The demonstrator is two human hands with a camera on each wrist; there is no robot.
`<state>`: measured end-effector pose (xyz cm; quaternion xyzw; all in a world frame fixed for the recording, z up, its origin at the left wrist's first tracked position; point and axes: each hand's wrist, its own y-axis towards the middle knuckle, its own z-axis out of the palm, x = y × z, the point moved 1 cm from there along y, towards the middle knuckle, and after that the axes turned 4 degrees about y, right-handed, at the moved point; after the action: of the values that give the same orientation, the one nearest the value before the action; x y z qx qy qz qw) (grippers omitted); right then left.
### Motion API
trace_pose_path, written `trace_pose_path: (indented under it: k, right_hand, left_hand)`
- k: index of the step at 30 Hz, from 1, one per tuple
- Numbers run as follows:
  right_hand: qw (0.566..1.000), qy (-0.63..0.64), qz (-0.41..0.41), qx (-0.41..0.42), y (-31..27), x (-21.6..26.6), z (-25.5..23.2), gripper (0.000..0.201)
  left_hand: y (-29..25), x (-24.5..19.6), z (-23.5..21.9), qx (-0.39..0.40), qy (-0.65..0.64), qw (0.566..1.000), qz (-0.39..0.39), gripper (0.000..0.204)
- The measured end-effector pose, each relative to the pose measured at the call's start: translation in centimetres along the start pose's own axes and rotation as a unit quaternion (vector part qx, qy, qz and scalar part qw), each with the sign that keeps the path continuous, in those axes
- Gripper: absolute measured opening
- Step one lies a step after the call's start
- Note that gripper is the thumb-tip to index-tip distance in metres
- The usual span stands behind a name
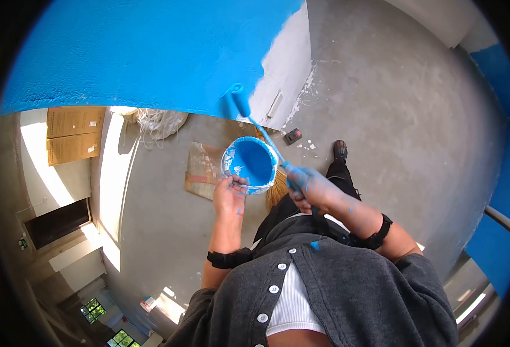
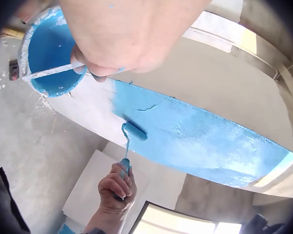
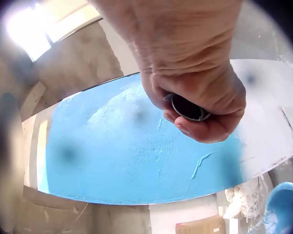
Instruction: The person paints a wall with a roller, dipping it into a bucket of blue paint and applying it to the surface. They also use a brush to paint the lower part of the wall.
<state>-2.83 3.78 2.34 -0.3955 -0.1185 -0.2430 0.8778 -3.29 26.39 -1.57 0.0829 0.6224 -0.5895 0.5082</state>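
Observation:
My left hand point(image 1: 230, 196) grips a paint bucket point(image 1: 240, 140) at its near rim, and in the left wrist view its fingers curl at the white handle point(image 2: 51, 72). Blue paint coats the inside of the bucket, and white splashes mark the rim. Curled round the handle of a paint roller point(image 1: 241, 103), my right hand point(image 1: 311, 188) is smeared with blue. The roller's sleeve lies against the wall point(image 1: 151, 52), close to where fresh blue meets white. Seen from the right wrist, the hollow handle end point(image 3: 188, 108) shows between thumb and fingers.
Below the bucket, a stained board point(image 1: 200, 173) and a straw broom point(image 1: 277, 188) lie on the grey floor. A small dark red box point(image 1: 292, 136) sits by the wall's foot. Cardboard boxes point(image 1: 76, 136) and a bundled white sack point(image 1: 161, 122) stand to the left.

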Motion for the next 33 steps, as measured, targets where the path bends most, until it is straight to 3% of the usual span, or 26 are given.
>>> trace_pose_path:
  k: [2, 4, 5, 8, 10, 14, 16, 18, 20, 22, 25, 28, 30, 32, 33]
  right_hand:
    - [0.996, -0.072, -0.038, 0.049, 1.1, 0.0, 0.7, 0.045]
    - [0.996, -0.066, -0.066, -0.016, 2.9, 1.2, 0.4, 0.047]
    - [0.994, -0.044, -0.05, -0.081, 4.2, 2.8, -0.4, 0.048]
    - [0.991, 0.119, -0.037, -0.052, 8.4, 8.1, -4.0, 0.041]
    - [0.986, 0.153, -0.022, -0.054, 9.2, 9.1, -5.2, 0.04]
    - [0.997, 0.0, -0.023, -0.068, 5.7, 2.7, -2.4, 0.046]
    - [0.999, -0.038, -0.032, 0.008, 5.0, -0.6, -1.1, 0.048]
    - [0.997, -0.048, -0.054, -0.033, 6.1, -0.3, -1.4, 0.048]
    - [0.991, -0.035, -0.053, -0.116, 8.3, 3.3, -3.7, 0.047]
    - [0.991, 0.014, -0.049, -0.125, 12.6, 6.5, -7.6, 0.046]
    - [0.988, -0.027, -0.066, -0.137, 13.0, 7.3, -8.3, 0.045]
    - [0.979, -0.115, -0.08, -0.149, 10.5, 0.9, -5.6, 0.048]
    - [0.982, -0.163, -0.073, -0.061, 8.0, -1.4, -3.5, 0.049]
    - [0.983, -0.158, -0.074, -0.052, 7.8, -1.0, -4.5, 0.05]
    - [0.977, -0.175, -0.076, -0.095, 8.3, 0.7, -5.8, 0.049]
  left_hand:
    - [0.0, 0.1, -0.1, 0.002, 0.002, 1.0, -0.001, 0.014]
    - [0.1, 0.1, -0.1, 0.004, 0.003, 1.0, -0.002, 0.014]
    - [0.0, 0.3, -0.2, 0.001, 0.009, 1.0, 0.0, 0.015]
    - [0.0, 0.5, -0.1, -0.012, 0.018, 1.0, -0.002, 0.015]
    - [0.0, 0.4, 0.0, -0.017, 0.026, 1.0, -0.002, 0.016]
    - [0.9, 0.9, -0.4, -0.039, -0.002, 0.999, -0.023, 0.017]
    - [1.2, 0.7, -0.3, -0.043, -0.005, 0.999, -0.025, 0.02]
    - [1.4, 0.7, -0.3, -0.055, 0.007, 0.998, -0.037, 0.021]
    - [0.9, 0.7, -0.2, -0.051, 0.008, 0.998, -0.035, 0.021]
    - [0.6, 0.8, -0.2, -0.047, 0.01, 0.998, -0.031, 0.022]
    - [0.7, 1.1, -0.2, -0.053, 0.016, 0.998, -0.029, 0.023]
    - [0.8, 1.4, 0.3, -0.073, 0.036, 0.996, -0.031, 0.011]
    - [0.7, 1.3, 0.7, -0.043, 0.044, 0.998, -0.03, 0.011]
    - [0.8, 1.2, 1.6, -0.037, 0.04, 0.998, -0.035, 0.016]
    - [0.9, 1.2, 2.2, -0.031, 0.034, 0.998, -0.036, 0.022]
